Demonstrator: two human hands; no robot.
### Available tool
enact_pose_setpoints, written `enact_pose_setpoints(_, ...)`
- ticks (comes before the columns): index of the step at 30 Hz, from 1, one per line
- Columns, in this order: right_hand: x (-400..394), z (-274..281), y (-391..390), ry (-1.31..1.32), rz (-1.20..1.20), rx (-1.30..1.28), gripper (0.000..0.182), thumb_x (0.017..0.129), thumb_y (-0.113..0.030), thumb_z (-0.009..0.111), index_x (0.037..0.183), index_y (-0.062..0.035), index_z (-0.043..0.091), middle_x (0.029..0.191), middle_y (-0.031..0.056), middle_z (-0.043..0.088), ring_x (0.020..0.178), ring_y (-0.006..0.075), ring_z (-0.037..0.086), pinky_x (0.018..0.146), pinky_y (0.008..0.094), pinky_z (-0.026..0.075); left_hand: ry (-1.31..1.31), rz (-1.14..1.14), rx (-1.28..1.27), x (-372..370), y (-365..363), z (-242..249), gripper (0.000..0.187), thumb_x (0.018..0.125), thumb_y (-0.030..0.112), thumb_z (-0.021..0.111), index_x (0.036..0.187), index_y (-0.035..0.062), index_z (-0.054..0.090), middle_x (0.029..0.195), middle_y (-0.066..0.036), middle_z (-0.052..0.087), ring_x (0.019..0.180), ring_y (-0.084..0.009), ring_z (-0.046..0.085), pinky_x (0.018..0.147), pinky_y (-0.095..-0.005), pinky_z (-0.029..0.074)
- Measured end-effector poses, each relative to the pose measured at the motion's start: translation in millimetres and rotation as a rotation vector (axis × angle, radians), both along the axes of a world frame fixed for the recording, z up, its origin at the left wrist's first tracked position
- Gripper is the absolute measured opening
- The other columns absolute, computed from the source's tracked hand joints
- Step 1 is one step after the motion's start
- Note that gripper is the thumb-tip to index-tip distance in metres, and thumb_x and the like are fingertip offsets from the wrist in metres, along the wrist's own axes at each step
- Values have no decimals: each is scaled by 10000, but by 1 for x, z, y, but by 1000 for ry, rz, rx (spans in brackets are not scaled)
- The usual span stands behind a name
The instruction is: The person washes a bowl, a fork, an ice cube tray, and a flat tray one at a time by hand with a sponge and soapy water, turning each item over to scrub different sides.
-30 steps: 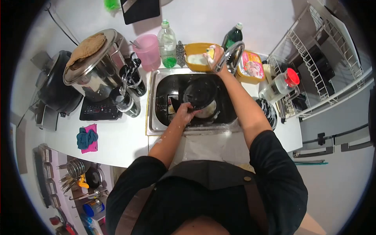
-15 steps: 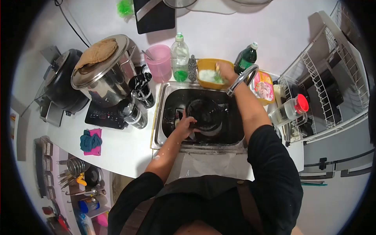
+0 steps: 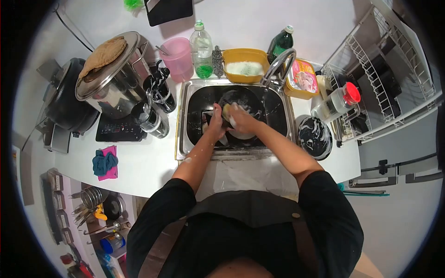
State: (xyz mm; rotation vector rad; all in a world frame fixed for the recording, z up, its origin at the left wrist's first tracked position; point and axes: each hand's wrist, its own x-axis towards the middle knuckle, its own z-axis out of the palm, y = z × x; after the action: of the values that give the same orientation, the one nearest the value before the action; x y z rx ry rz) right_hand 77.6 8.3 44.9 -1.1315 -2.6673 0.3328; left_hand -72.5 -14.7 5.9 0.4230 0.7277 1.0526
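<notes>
Dish against left hand, beneath right hand and sponge.

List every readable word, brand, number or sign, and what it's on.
No text reads clearly.
Lidded yellow tub: printed label, too blurred to read.
Dark green bottle: label, too blurred to read.
Black cooktop: panel markings, too small to read.
</notes>
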Motion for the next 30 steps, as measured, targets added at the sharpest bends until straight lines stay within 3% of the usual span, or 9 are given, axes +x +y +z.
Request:
enact_pose_setpoints(3,2,1,16,49,-223,465,378,765,-168,472,1075,29,387,1109,227,412,1010,376,409,842,488,353,144,19,82,21,-21,29,718,788,688,326,1347,298,101,1313,-85,345,1147,-319,418,701,-584,458)
enact_pose_setpoints(8,3,-10,1,-304,-232,54,353,762,-160,513,1069,-3,441,1059,213,499,1012,386,465,805,488,383,22,51,179,3,-17,25,709,818,647,340,1363,303,43,1334,-102,288,1147,-349,409,612,-529,485)
enact_pose_setpoints(10,-9,4,1,376,10,-326,460,779,-172,498,1177,26,382,1153,247,451,1082,434,417,876,510,356,99,118,30,23,-21,27,679,824,637,340,1360,320,66,1327,-104,298,1125,-357,431,618,-522,495)
enact_pose_setpoints(12,-6,-32,25,-21,-219,699,389,793,-156,475,1154,-28,406,1121,207,455,1005,396,454,798,485,380,199,63,51,34,-25,27,656,830,626,340,1355,331,80,1311,-103,327,1102,-355,455,621,-518,507)
enact_pose_setpoints(14,11,24,13,-206,-390,407,349,808,-144,445,1150,-78,421,1101,139,450,876,258,477,716,381,385,198,83,135,24,-25,39,658,829,624,351,1355,318,99,1321,-88,340,1106,-348,458,644,-533,492)
enact_pose_setpoints(19,-5,-18,-5,59,141,47,479,770,-273,572,1123,-23,366,1012,194,497,973,399,477,749,498,401,-27,72,207,23,-18,30,604,841,623,313,1333,282,231,1293,-60,394,1124,-299,452,768,-550,437)
enact_pose_setpoints(23,-28,13,-18,701,-640,-310,473,767,-276,588,1085,-26,341,957,278,528,890,448,530,788,475,416,27,128,190,43,-24,25,705,803,681,281,1318,199,291,1267,-43,430,1149,-232,433,886,-455,396)
enact_pose_setpoints(27,-22,18,-26,358,-392,-433,438,773,-285,580,1085,-67,363,1073,245,527,1052,430,482,865,489,378,74,90,108,33,-7,9,591,854,577,350,1329,243,243,1242,-67,435,1087,-260,485,851,-484,430)
enact_pose_setpoints(30,-4,-23,11,183,-485,474,396,766,-270,572,1085,-110,400,1114,195,512,1113,388,434,865,538,340,174,-1,113,34,-24,43,536,892,435,381,1351,283,151,1212,-101,443,1009,-282,534,624,-512,511)
